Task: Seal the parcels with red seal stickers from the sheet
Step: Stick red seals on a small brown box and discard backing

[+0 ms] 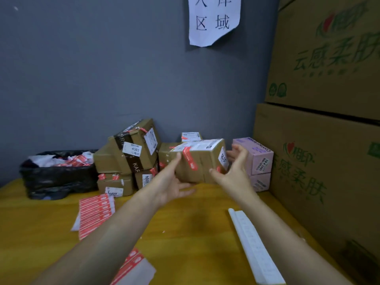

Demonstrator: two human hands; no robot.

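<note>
A brown cardboard parcel [202, 161] with red seal stickers and a white label is held above the yellow table between both hands. My left hand [174, 182] cradles its left side and underside, thumb pressed on the front face. My right hand [234, 171] spans its right end, thumb on the front, fingers straight behind it. A sheet of red seal stickers [94, 212] lies on the table to the left. Another sticker sheet [131, 264] lies under my left forearm.
Sealed brown parcels [131, 155] are stacked against the grey wall. Two pink boxes [257, 159] stand at the right. A black bag of peeled backing [59, 173] sits at the left. Big cartons [320, 153] wall off the right. A white backing strip [255, 247] lies on the table.
</note>
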